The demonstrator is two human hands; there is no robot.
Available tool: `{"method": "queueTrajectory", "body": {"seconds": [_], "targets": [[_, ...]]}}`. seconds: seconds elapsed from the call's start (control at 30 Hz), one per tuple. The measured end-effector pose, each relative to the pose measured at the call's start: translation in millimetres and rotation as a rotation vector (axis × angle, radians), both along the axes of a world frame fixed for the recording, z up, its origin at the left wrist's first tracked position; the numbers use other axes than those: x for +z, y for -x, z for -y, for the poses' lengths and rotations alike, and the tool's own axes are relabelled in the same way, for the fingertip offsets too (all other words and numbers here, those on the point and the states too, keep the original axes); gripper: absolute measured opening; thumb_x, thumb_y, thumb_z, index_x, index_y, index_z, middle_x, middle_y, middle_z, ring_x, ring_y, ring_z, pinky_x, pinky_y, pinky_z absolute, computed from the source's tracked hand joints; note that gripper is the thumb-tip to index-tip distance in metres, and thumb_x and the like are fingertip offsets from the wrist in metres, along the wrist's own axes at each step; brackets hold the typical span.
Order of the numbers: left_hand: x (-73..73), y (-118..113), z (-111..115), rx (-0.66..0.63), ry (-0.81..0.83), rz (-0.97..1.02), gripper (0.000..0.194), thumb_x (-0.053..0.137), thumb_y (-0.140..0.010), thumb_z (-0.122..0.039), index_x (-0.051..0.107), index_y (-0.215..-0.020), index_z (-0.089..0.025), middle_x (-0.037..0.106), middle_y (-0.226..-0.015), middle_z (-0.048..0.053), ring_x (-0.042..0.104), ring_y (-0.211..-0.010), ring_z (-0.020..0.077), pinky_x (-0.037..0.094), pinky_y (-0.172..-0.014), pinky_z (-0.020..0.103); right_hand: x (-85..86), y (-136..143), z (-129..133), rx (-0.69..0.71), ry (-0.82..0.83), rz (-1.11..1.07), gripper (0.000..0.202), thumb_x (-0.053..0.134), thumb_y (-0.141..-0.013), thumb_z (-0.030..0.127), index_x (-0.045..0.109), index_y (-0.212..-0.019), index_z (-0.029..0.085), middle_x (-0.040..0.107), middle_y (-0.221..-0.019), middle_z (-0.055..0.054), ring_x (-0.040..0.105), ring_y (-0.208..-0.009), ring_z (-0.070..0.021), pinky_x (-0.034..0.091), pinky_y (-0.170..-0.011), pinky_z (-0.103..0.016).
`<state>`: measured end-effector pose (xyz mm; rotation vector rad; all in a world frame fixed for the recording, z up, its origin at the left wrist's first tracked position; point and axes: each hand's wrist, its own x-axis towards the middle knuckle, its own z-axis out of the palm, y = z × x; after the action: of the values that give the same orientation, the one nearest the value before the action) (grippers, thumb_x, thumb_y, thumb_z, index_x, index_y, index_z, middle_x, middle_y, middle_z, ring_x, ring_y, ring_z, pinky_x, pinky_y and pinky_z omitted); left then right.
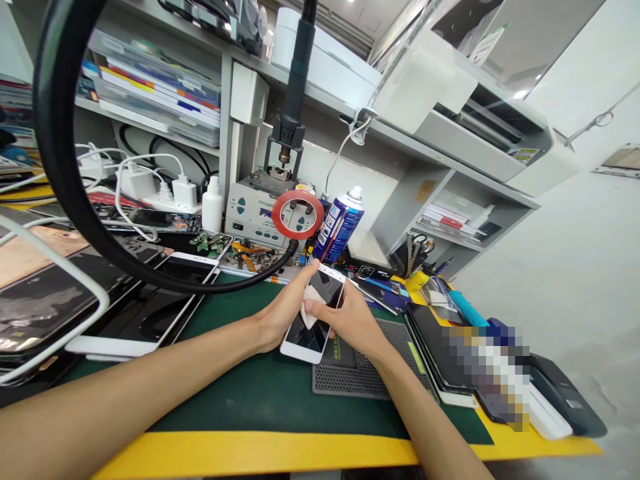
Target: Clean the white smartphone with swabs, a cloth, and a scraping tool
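A white-framed phone (306, 337) with a dark screen is held tilted above the green mat (240, 393). My left hand (280, 313) grips its left edge, the thumb lying along the side near the top. From the right, my right hand (350, 317) presses a small white cloth or tissue (311, 299) against the screen with its thumb; its other fingers are partly hidden behind the phone. Under the phone and to its right lies a grey perforated pad (360, 377).
A blue spray can (339, 227) and a station with a red ring (299, 215) stand behind. A thick black cable (125, 260) loops across the left. Several phones or screens (130, 343) lie left; dark devices (443, 347) lie right.
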<state>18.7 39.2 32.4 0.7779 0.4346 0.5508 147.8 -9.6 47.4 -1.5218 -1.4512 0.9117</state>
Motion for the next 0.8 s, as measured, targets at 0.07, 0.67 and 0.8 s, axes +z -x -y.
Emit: {"method": "queueTrajectory", "body": {"seconds": [0.07,0.67,0.8], "targets": [[0.3,-0.1,0.1,0.002,-0.004,-0.006,0.059,0.048,-0.082,-0.068,0.069,-0.098,-0.015,0.068,-0.066,0.006,0.062,-0.054,0.0220,0.051,-0.057,0.034,0.2,0.1,0.2,0.002,0.001,-0.003,0.058,0.075,-0.071,0.036,0.052,-0.122,0.020,0.064,-0.088,-0.002,0.058,-0.061,-0.0141,0.047,-0.037,-0.022],[-1.0,0.7,0.0,0.009,-0.008,-0.019,0.061,0.047,-0.082,-0.069,0.069,-0.100,-0.015,0.069,-0.070,0.007,0.062,-0.053,0.0231,0.054,-0.059,0.038,-4.8,-5.0,-0.5,0.037,-0.018,0.006,0.056,0.075,-0.073,0.041,0.052,-0.120,0.022,0.063,-0.089,-0.002,0.060,-0.064,-0.0148,0.049,-0.038,-0.022],[-1.3,0.5,-0.8,0.017,0.007,-0.043,0.061,0.047,-0.081,-0.070,0.069,-0.100,-0.016,0.069,-0.071,0.008,0.063,-0.054,0.0236,0.053,-0.057,0.038,-5.6,-5.5,-0.7,0.031,-0.020,0.001,0.056,0.075,-0.072,0.043,0.052,-0.119,0.022,0.063,-0.089,-0.002,0.060,-0.064,-0.0149,0.049,-0.038,-0.022]]}}
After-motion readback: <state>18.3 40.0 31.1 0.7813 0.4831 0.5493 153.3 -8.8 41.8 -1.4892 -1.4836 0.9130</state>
